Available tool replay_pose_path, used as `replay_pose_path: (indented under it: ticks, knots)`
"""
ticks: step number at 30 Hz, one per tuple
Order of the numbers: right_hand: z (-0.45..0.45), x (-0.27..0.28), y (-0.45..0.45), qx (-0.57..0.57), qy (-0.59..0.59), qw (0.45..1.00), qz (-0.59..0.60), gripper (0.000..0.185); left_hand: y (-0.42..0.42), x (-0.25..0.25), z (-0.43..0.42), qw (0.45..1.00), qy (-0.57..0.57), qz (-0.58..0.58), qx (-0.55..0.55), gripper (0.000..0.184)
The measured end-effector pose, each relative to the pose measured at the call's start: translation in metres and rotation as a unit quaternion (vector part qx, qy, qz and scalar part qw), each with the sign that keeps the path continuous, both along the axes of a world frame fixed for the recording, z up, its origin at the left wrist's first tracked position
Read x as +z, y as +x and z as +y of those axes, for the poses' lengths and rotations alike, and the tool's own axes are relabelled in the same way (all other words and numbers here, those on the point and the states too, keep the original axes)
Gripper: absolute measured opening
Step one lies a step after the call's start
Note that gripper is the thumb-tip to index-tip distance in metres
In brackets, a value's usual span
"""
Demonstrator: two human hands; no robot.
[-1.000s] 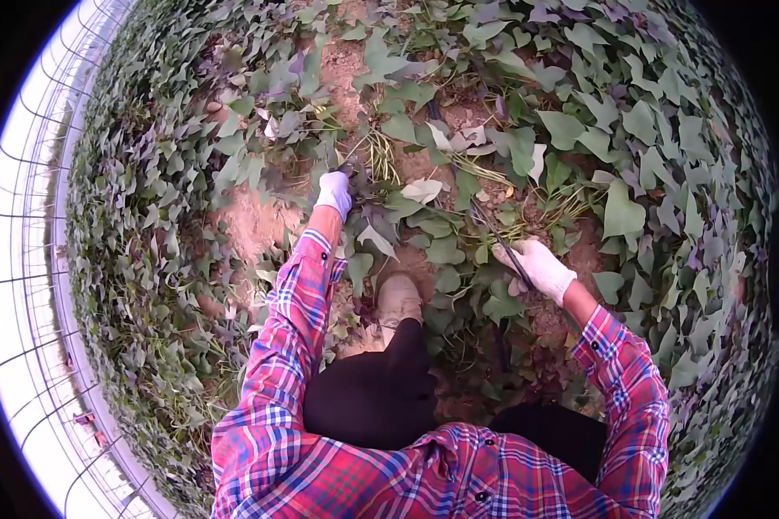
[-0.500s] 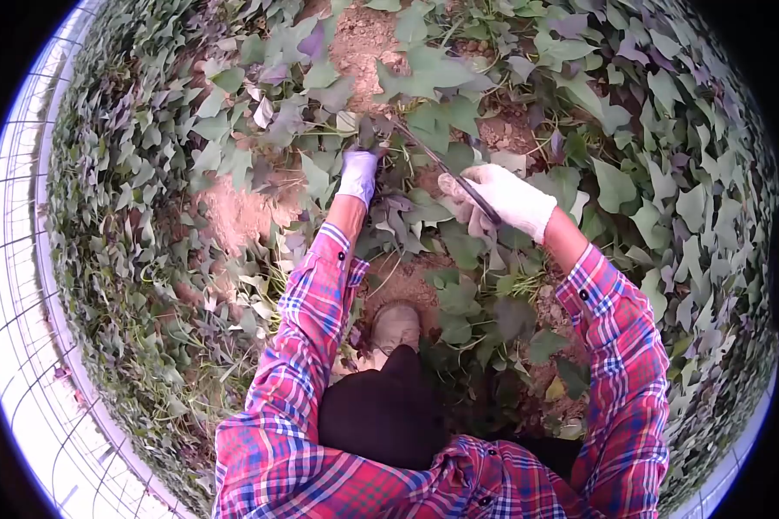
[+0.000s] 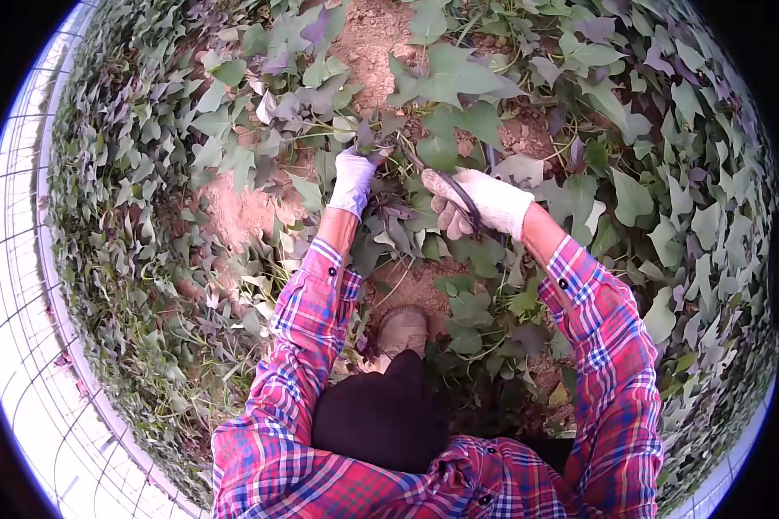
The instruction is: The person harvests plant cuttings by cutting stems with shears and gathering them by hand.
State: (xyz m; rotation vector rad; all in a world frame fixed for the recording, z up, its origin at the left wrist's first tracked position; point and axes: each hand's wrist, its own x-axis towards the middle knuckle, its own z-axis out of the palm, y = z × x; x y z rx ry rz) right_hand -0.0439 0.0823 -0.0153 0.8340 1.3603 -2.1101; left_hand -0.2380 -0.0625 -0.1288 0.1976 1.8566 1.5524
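The gloved left hand (image 3: 352,183), toward 11 o'clock, appears closed on a leafy sweet-potato-type vine (image 3: 365,137) at its fingertips. The gloved right hand (image 3: 483,202), toward 2 o'clock, is wrapped around a slim dark scissors-like tool (image 3: 468,203) whose tip lies just beside the left fingers. So the vine is held and the tool beside it; leaves hide whether the stem is severed. Bare soil (image 3: 372,48) shows at 12, a boot (image 3: 402,330) at 6; dense, unheld foliage (image 3: 147,225) spreads at 9 and 3.
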Motion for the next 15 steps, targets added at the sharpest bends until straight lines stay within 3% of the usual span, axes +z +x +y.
replay_pose_path:
  ticks: [2,3,4,5,7,8,10,15]
  knots:
    - [0.004,-0.004,0.0,0.083,0.129,0.988,0.003,0.063,0.003,0.01,-0.001,0.995,-0.06,0.061,-0.044,0.03]
    - [0.007,-0.004,-0.004,0.083,0.129,0.988,0.003,0.063,0.004,0.014,0.0,0.982,-0.117,0.12,-0.091,0.032]
    - [0.012,-0.002,-0.008,0.147,0.243,0.959,0.013,0.066,-0.008,-0.026,-0.013,0.924,-0.056,0.325,-0.195,0.031]
    - [0.015,0.002,-0.011,0.209,0.354,0.911,0.023,0.069,-0.003,-0.014,-0.009,0.924,-0.054,0.325,-0.194,0.031]
    - [0.018,0.016,-0.017,0.238,0.389,0.89,0.016,0.076,0.015,0.025,0.003,0.98,-0.109,0.147,-0.08,0.03]
    - [0.019,0.014,-0.019,0.238,0.412,0.879,0.025,0.078,0.017,0.021,0.005,0.98,-0.109,0.146,-0.079,0.03]
    - [0.02,0.01,-0.024,0.241,0.431,0.869,0.035,0.08,0.021,0.013,0.004,0.996,0.001,0.094,0.0,0.029]
    - [0.024,0.003,-0.032,0.242,0.428,0.87,0.047,0.078,0.019,0.014,0.007,0.995,0.006,0.094,-0.016,0.03]
